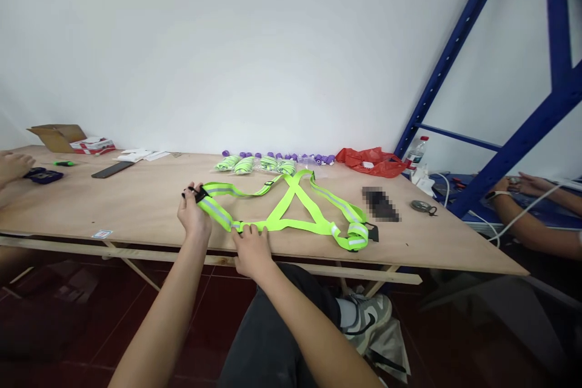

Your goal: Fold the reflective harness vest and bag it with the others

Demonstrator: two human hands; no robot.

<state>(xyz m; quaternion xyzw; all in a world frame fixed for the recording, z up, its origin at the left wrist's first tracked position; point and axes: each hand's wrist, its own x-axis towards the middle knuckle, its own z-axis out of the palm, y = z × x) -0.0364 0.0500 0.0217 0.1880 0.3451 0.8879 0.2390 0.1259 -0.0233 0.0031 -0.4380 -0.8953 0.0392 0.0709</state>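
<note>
A neon-yellow reflective vest [300,225] made of elastic straps lies spread on the table, its straps crossing in the middle. My left hand [194,213] is closed around the black buckle [200,194] at its left end and lifts that end a little. On the lower strap, near the table's front edge, my right hand [253,247] has its fingers bent over the band. A second black buckle [371,232] rests at the right end beside a folded loop of strap. Behind the vest are several bagged neon straps [269,163].
Purple rolls [291,156] line the wall beside a red plastic bag [370,160]. To the right lie a blurred dark object [381,204] and a round metal item [422,207], near a blue rack [454,36]. Left are a cardboard box [57,136] and another person's hand [16,165].
</note>
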